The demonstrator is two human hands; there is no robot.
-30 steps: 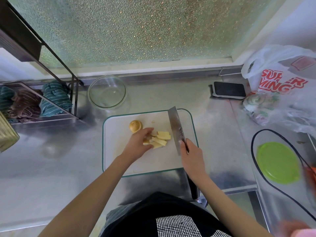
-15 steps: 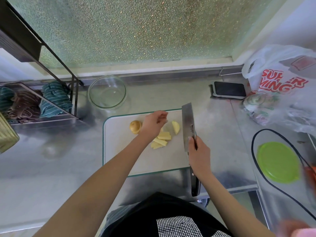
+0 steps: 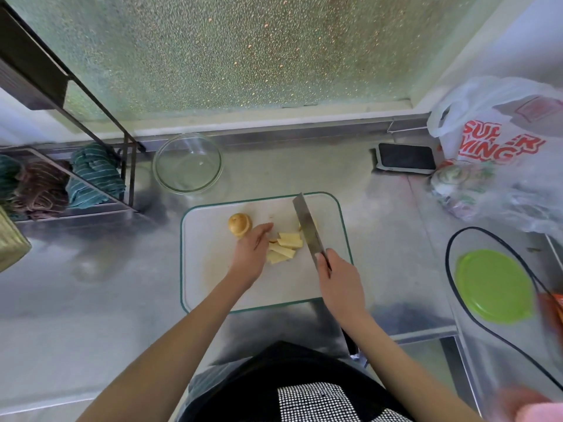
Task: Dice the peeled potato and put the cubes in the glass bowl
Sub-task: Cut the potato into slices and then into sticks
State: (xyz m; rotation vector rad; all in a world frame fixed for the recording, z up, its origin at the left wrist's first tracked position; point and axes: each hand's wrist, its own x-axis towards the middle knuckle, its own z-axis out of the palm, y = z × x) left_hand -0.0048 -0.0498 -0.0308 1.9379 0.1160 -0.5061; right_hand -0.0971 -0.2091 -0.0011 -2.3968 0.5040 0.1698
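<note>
Several yellow potato sticks (image 3: 285, 247) lie in a loose pile on the white cutting board (image 3: 213, 278). A rounded potato piece (image 3: 239, 224) sits apart at the board's upper left. My left hand (image 3: 253, 254) rests beside the sticks on their left, fingers fairly straight and touching them. My right hand (image 3: 339, 281) grips the handle of a cleaver (image 3: 307, 228), whose blade stands just right of the pile and hides a slice behind it. The glass bowl (image 3: 187, 162) stands empty beyond the board's left corner.
A black wire rack with folded cloths (image 3: 94, 175) stands at left. A phone (image 3: 406, 156) lies at the back right, beside plastic bags (image 3: 499, 141). A green lid (image 3: 495, 286) lies at right. The steel counter's front edge runs close to my body.
My left hand came back down from the board's far side to the left of the sticks. The cleaver swung left, its blade now against the pile and over the loose slice.
</note>
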